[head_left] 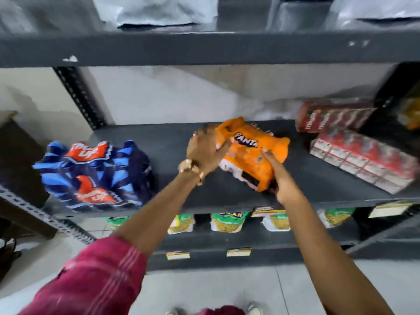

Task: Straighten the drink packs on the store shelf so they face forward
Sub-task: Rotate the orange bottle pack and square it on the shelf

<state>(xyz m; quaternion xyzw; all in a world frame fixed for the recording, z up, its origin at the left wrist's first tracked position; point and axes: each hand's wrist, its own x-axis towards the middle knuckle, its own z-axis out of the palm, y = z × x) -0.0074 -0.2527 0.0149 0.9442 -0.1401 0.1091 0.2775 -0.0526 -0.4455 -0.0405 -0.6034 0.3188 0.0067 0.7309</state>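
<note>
Drink packs sit in a row along the middle shelf (159, 142) of a dark metal rack, and the step in hand is the orange one; going from the left, the blue pack (95, 176) stands near the front edge, its red and white logo showing, untouched and well apart from both hands; next comes the left hand (204, 148), a gold watch (189, 167) at its wrist, laid flat with fingers spread against the left end of the orange Fanta pack (252, 155); that pack lies at the shelf's centre, skewed, its label running on a slant rather than square to the front; the right hand (284, 180) grips its near right corner, fingers curled onto the wrap, so the pack is clamped between two hands rather than pinched by either; whether it is lifted or resting on the board cannot be told through the blur; further right, two red cartons (361, 158) lie angled near the rack's post, apart from the hands; below, green and yellow snack pouches (227, 221) hang at the lower shelf's edge; judged from this, the job is partway along; the next move likely calls for turning the orange pack until its label faces out, then seating it level, with care not to shove it into the cartons
</note>
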